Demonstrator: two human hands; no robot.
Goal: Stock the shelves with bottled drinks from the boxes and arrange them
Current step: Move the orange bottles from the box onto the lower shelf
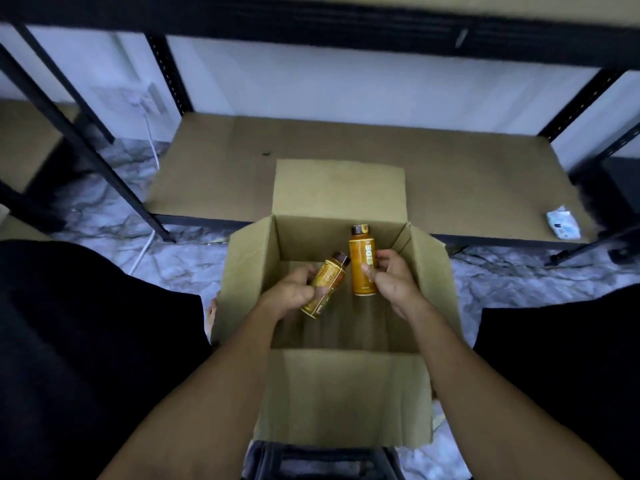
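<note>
Two bottles, orange-yellow with dark brown caps, both held over the open box. Left bottle [325,284]: tilted, cap toward far right, label print too small to read. Its middle is covered by the left hand [294,292], whose fingers curl round it. Right bottle [362,265]: nearly upright in view, cap at the far end, with pale lettering along its side that is only partly legible. Its right edge is covered by the right hand [393,277], which pinches it between thumb and fingers. The bottles are close together; whether they touch cannot be told. Box [249,271]: plain brown cardboard with four flaps folded out. Its interior is in shadow and its bottom is hard to make out; the far flap covers part of the shelf. Shelf [207,174]: low brown board in a black metal frame, just beyond the box, with the upper level cut off at the top edge. Speck [266,153]: small and dark, on the board, not identifiable. Packet [562,223]: white, crumpled and blurred, at the shelf's right end. Cord [152,143]: white, trailing over the marbled floor [180,268] at left. Dark clothing [86,341] fills the near corners, with its detail lost in shadow.
</note>
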